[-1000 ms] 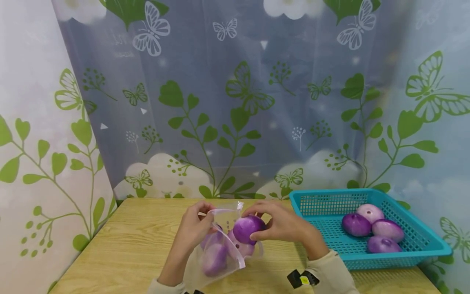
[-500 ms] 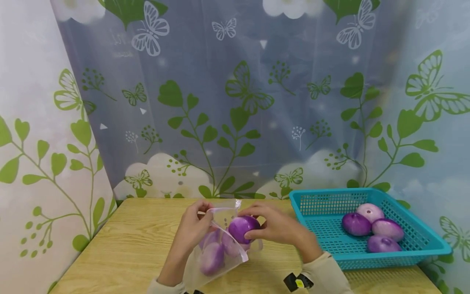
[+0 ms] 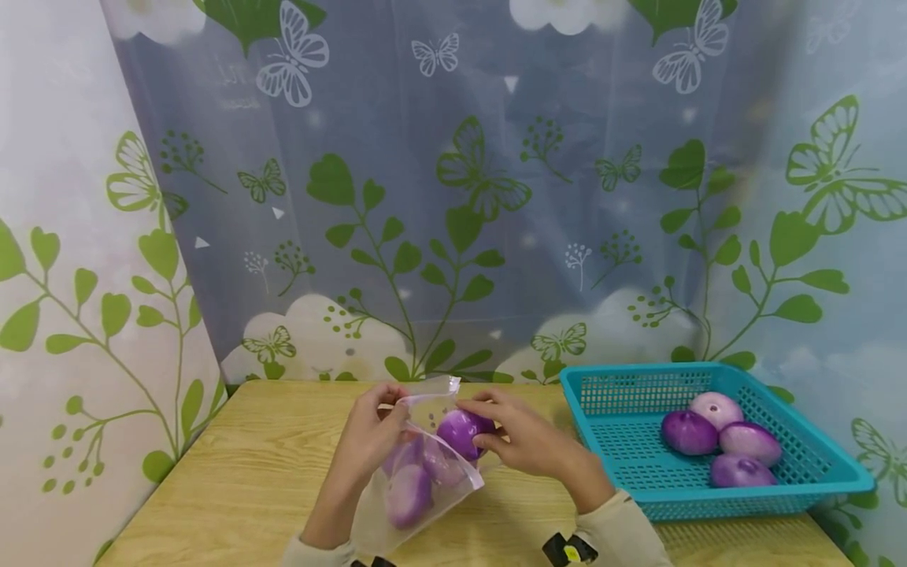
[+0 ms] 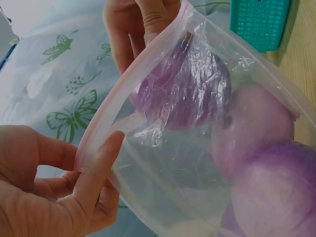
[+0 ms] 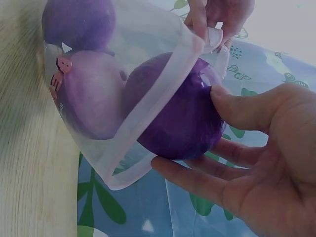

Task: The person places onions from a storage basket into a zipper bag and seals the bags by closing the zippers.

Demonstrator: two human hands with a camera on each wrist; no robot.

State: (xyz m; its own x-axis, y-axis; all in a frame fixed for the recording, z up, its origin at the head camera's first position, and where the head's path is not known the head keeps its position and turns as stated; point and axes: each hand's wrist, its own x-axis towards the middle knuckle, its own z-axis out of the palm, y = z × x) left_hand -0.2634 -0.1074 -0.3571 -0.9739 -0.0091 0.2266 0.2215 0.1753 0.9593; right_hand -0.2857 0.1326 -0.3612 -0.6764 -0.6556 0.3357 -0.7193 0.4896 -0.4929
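Observation:
My left hand (image 3: pixel 373 429) pinches one side of the mouth of a clear zip bag (image 3: pixel 383 531), which hangs tilted over the table. Through its plastic show several purple onions, among them a pale one (image 5: pixel 94 96) and a larger one (image 3: pixel 409 496) low in the bag. My right hand (image 3: pixel 527 433) grips a dark purple onion (image 5: pixel 185 113) between thumb and fingers. That onion sits part way through the bag's mouth, its inner half behind the pink-white zip edge in the right wrist view. In the left wrist view the left thumb and fingers (image 4: pixel 101 170) pinch the bag's rim.
A teal plastic basket (image 3: pixel 609 504) stands on the right of the wooden table (image 3: pixel 234 472). Several purple onions (image 3: pixel 689 432) lie in its right half. A patterned curtain (image 3: pixel 397 197) with green leaves and butterflies rises right behind the table.
My right hand has moved left and slightly down, bringing its onion from over the bag's right edge into the mouth. The left hand keeps its pinch on the rim.

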